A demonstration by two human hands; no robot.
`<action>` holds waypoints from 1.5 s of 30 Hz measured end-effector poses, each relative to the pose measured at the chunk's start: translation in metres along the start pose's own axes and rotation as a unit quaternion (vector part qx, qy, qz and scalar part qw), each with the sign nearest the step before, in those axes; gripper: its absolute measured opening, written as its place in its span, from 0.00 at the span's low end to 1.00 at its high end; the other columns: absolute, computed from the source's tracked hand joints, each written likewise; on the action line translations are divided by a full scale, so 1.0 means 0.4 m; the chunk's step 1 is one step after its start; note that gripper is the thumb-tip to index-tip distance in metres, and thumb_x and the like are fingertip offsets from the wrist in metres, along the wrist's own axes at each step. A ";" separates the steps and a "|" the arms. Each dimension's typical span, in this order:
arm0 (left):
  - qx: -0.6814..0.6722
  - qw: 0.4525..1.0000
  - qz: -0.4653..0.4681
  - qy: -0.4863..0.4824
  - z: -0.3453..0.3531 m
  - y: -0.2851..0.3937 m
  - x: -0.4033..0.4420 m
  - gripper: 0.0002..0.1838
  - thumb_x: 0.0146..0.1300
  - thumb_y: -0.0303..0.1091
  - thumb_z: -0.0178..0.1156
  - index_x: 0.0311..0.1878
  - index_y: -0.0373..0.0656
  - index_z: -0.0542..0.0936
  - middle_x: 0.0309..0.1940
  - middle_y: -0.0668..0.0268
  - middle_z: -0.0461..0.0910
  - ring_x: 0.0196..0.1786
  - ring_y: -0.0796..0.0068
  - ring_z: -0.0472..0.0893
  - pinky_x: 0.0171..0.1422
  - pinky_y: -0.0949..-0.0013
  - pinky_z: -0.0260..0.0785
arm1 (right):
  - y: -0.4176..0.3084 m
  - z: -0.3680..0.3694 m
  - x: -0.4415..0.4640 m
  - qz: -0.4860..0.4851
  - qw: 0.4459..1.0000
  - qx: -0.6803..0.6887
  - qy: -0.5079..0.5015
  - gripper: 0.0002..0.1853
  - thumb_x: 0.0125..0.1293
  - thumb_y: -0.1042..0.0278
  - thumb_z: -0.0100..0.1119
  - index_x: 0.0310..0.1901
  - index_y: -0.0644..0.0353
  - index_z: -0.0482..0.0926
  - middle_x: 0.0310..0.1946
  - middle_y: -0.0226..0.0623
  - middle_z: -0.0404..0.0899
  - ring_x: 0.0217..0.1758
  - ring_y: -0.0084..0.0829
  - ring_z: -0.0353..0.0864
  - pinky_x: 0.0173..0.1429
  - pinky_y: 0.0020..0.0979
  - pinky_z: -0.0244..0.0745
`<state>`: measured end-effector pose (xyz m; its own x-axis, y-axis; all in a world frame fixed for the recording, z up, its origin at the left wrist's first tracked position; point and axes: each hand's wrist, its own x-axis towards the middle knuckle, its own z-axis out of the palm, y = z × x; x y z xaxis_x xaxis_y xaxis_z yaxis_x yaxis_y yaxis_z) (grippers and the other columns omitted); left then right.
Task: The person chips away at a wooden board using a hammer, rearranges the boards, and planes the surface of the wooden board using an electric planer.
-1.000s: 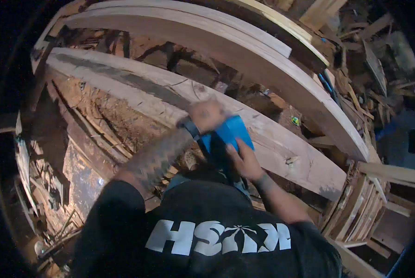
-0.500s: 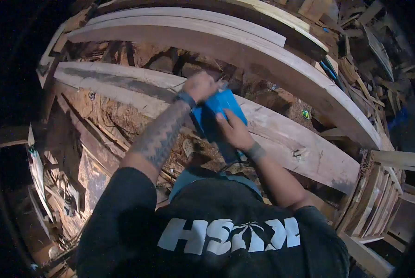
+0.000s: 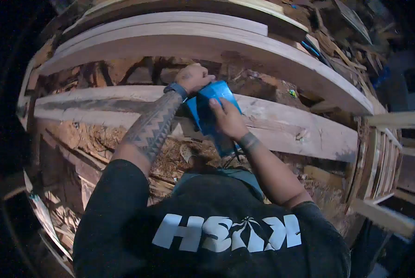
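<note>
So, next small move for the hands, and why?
Probably pinch the upper edge of the blue object with the left hand: its fingers sit right by that edge, contact unclear, while the right hand grips the object, thumb across its face.

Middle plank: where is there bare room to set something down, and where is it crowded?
Right of the right hand, the plank looks bare to its right end; left of the left forearm, its dark-streaked stretch looks free too. Between them, the blue packet crowds it.

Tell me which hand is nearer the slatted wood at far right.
Right: the right hand is left of the slatted wood; the left hand is farther left and forward.
</note>
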<state>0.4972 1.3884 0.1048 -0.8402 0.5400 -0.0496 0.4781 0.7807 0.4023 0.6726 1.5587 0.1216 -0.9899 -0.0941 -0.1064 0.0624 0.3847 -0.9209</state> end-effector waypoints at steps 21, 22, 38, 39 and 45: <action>0.005 0.998 0.058 0.002 0.079 0.093 -0.095 0.21 0.67 0.59 0.62 0.40 0.51 0.89 0.44 0.58 0.84 0.47 0.52 0.86 0.51 0.49 0.81 | 0.004 -0.014 -0.169 0.081 0.996 0.023 -0.004 0.21 0.84 0.51 0.51 0.48 0.66 0.74 0.36 0.58 0.78 0.39 0.56 0.78 0.47 0.48 0.73; -0.002 0.997 0.074 0.018 0.116 0.118 -0.129 0.20 0.68 0.59 0.62 0.41 0.52 0.89 0.44 0.58 0.83 0.46 0.52 0.86 0.50 0.49 0.81 | 0.013 -0.030 -0.222 0.086 0.996 0.015 -0.009 0.21 0.84 0.51 0.50 0.49 0.66 0.75 0.35 0.58 0.78 0.39 0.56 0.79 0.47 0.48 0.73; -0.023 0.992 0.118 0.037 0.107 0.166 -0.095 0.23 0.68 0.58 0.64 0.35 0.47 0.88 0.35 0.59 0.81 0.41 0.52 0.84 0.44 0.50 0.79 | 0.037 -0.026 -0.251 0.034 0.992 -0.092 0.077 0.21 0.83 0.52 0.54 0.54 0.68 0.74 0.41 0.65 0.82 0.44 0.68 0.81 0.48 0.56 0.75; -0.046 0.989 0.132 0.056 0.147 0.191 -0.133 0.22 0.68 0.57 0.64 0.35 0.47 0.88 0.36 0.59 0.81 0.40 0.52 0.85 0.45 0.51 0.79 | 0.013 -0.044 -0.306 0.042 0.993 -0.086 0.068 0.22 0.82 0.53 0.54 0.56 0.69 0.74 0.41 0.66 0.82 0.46 0.68 0.82 0.49 0.56 0.75; -0.115 0.982 0.132 0.072 0.202 0.342 -0.234 0.19 0.67 0.55 0.66 0.33 0.48 0.87 0.38 0.59 0.82 0.41 0.53 0.87 0.49 0.52 0.81 | 0.039 -0.098 -0.475 0.088 0.993 -0.061 0.040 0.22 0.81 0.58 0.54 0.59 0.73 0.72 0.39 0.67 0.81 0.42 0.68 0.83 0.44 0.57 0.74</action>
<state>0.6619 1.4700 0.0908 -0.7299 0.6513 0.2077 0.6276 0.5181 0.5811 0.8568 1.6185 0.1420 -0.9720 0.0561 -0.2280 0.2252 0.4979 -0.8375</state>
